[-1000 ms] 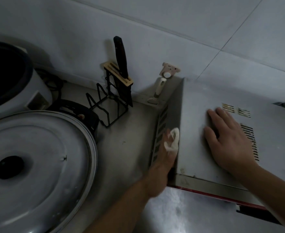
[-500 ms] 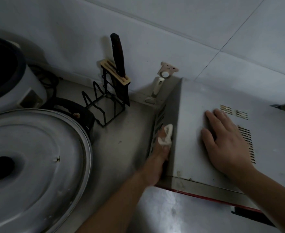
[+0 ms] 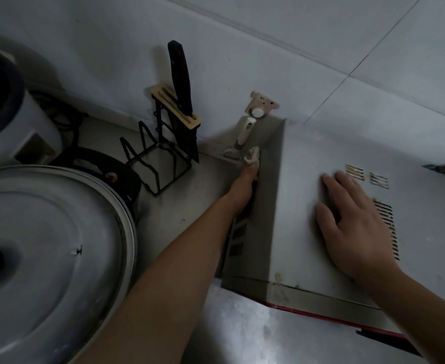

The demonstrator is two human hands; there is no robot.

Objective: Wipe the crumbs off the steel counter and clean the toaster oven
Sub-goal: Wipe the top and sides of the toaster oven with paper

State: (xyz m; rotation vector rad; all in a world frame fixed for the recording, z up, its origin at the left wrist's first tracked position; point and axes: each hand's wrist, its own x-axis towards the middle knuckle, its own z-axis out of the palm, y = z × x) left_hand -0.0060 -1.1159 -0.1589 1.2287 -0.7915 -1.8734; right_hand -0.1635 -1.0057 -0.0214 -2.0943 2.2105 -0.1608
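The toaster oven (image 3: 321, 206) stands on the steel counter (image 3: 189, 200), pushed back against the tiled wall (image 3: 268, 61). The right hand (image 3: 352, 222) lies flat on the oven's top, fingers straight and slightly spread, just in front of the vent slots; it seems placed there to steady the light casing while the other side is scrubbed. The left hand (image 3: 245, 187) reaches along the oven's left wall to its far rear corner, pinching a small pale cloth (image 3: 252, 155) against the metal; the fingers themselves are mostly hidden behind the wrist. Reaching that deep probably serves to finish the whole side panel in one pass.

The oven's casing is dull grey and smudged, with brownish spots near its front edge, louvred vents on the left wall, and a red strip under the front lip. Left of the oven stands a wire knife rack (image 3: 163, 151) with a dark-handled knife (image 3: 180, 80); farther left lies a large steel lid (image 3: 50, 253).
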